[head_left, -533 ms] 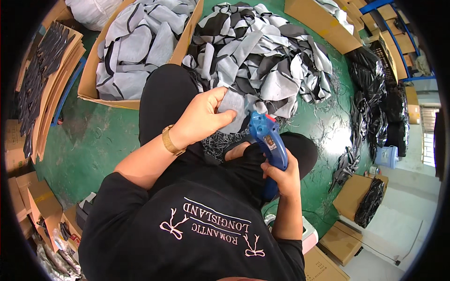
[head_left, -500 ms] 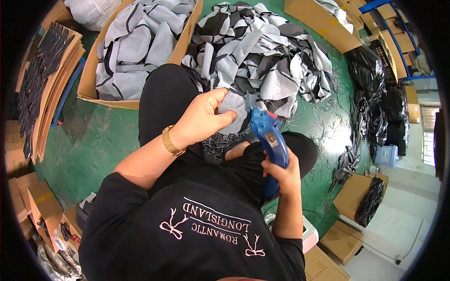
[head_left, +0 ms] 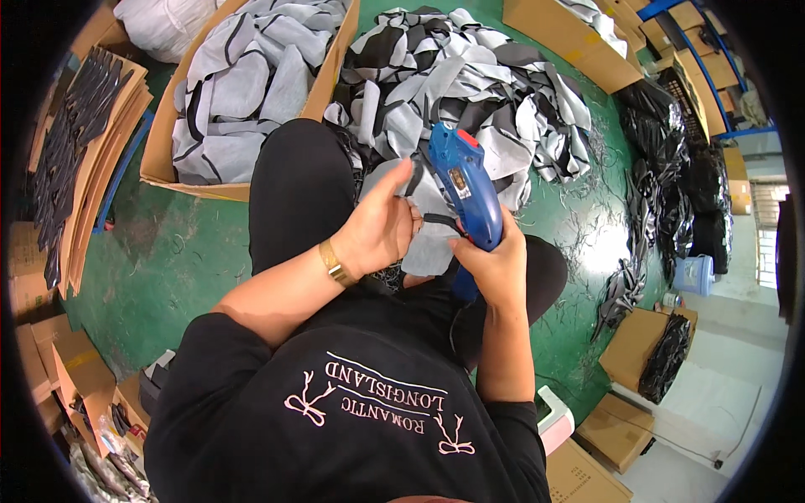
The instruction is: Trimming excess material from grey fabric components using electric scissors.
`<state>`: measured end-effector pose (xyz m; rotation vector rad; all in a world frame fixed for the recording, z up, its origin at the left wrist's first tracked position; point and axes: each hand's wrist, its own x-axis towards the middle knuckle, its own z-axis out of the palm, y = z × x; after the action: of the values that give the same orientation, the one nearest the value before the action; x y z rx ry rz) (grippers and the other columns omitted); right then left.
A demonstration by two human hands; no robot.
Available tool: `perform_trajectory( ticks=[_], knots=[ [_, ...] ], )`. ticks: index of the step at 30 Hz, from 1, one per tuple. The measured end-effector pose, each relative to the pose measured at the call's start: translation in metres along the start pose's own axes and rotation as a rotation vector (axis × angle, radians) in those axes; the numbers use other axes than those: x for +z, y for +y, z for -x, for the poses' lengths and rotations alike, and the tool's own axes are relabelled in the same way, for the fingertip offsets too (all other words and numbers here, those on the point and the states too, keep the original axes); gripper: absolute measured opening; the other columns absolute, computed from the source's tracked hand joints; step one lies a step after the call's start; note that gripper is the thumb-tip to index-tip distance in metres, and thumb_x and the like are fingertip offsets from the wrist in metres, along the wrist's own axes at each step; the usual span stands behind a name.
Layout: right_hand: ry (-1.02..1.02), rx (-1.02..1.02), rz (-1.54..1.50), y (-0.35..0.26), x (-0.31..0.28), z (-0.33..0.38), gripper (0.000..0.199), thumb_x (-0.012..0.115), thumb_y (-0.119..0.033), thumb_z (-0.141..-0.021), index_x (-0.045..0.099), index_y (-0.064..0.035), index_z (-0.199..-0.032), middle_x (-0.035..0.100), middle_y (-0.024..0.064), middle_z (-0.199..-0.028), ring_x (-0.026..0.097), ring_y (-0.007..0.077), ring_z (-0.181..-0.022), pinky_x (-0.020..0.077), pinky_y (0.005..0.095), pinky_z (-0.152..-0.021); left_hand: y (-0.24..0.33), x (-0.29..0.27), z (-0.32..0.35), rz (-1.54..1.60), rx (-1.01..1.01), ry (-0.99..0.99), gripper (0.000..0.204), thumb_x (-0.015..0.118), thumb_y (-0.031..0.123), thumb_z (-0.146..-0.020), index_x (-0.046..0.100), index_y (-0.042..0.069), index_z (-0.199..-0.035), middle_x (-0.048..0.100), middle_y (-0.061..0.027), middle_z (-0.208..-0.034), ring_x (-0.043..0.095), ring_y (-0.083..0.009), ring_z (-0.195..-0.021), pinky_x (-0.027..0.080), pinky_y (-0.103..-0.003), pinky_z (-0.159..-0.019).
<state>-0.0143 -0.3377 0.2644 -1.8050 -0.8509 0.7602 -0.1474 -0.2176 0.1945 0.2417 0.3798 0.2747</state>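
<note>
My right hand (head_left: 496, 267) is wrapped round a blue handheld electric cutter (head_left: 470, 189) with a red button. The cutter's front end points away from me, toward the fabric pile, and its blade is hard to make out. My left hand (head_left: 381, 222) is turned palm up, its thumb raised and its fingers curled on a grey fabric piece (head_left: 429, 250) with a black strip along one edge. This piece hangs between my hands above my lap, and its right edge lies by my right fingers. Part of it is hidden behind the left hand.
Beyond my knees lies a large heap of grey and black fabric pieces (head_left: 495, 92). A cardboard box (head_left: 155, 155) full of similar pieces stands at the far left. Black plastic bags (head_left: 658, 126) line the right side. Thread scraps litter the green floor (head_left: 201, 251).
The cutter has swung upright and away from the fabric edge. My left hand has turned palm up and come nearer, and the fabric piece now hangs lower, between both hands.
</note>
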Motion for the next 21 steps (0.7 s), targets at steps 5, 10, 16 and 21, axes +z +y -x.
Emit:
perform_trajectory(
  ticks=[5, 10, 16, 21],
  knots=[
    [0.000, -0.006, -0.044, 0.010, -0.009, 0.011, 0.041, 0.071, -0.002, -0.062, 0.060, 0.0025, -0.101, 0.065, 0.0063, -0.085, 0.059, 0.0113, -0.077, 0.0476, 0.0260, -0.073, 0.013, 0.004, -0.009, 0.086, 0.060, -0.082, 0.031, 0.050, 0.031, -0.097, 0.060, 0.007, -0.114, 0.068, -0.0082, -0.103, 0.067, -0.0189, -0.084, 0.053, -0.029, -0.076],
    [0.083, 0.042, -0.080, 0.024, -0.026, 0.013, 0.037, 0.074, -0.003, -0.068, 0.060, 0.0027, -0.101, 0.063, 0.0039, -0.083, 0.058, 0.0101, -0.074, 0.0475, 0.0245, -0.070, 0.014, 0.031, -0.001, -0.027, 0.171, 0.000, 0.020, 0.055, 0.018, -0.095, 0.060, 0.005, -0.109, 0.068, -0.0059, -0.099, 0.066, -0.0170, -0.083, 0.056, -0.032, -0.077],
    [-0.015, 0.189, -0.367, 0.028, -0.046, 0.045, 0.037, 0.070, -0.003, -0.070, 0.055, 0.0048, -0.103, 0.059, 0.0059, -0.076, 0.059, 0.0151, -0.062, 0.0490, 0.0257, -0.061, 0.008, 0.031, -0.010, -0.291, 0.405, 0.115, 0.019, 0.062, 0.011, -0.090, 0.059, 0.006, -0.109, 0.064, -0.0009, -0.100, 0.063, -0.0112, -0.089, 0.056, -0.031, -0.077],
    [-0.102, 0.288, -0.241, 0.029, -0.049, 0.059, 0.037, 0.069, -0.002, -0.069, 0.056, 0.0063, -0.103, 0.059, 0.0070, -0.074, 0.058, 0.0151, -0.058, 0.0473, 0.0257, -0.055, 0.000, 0.039, -0.014, -0.321, 0.427, 0.154, 0.017, 0.064, 0.008, -0.089, 0.063, 0.002, -0.105, 0.065, -0.0036, -0.100, 0.063, -0.0130, -0.090, 0.055, -0.029, -0.077]
  ],
)
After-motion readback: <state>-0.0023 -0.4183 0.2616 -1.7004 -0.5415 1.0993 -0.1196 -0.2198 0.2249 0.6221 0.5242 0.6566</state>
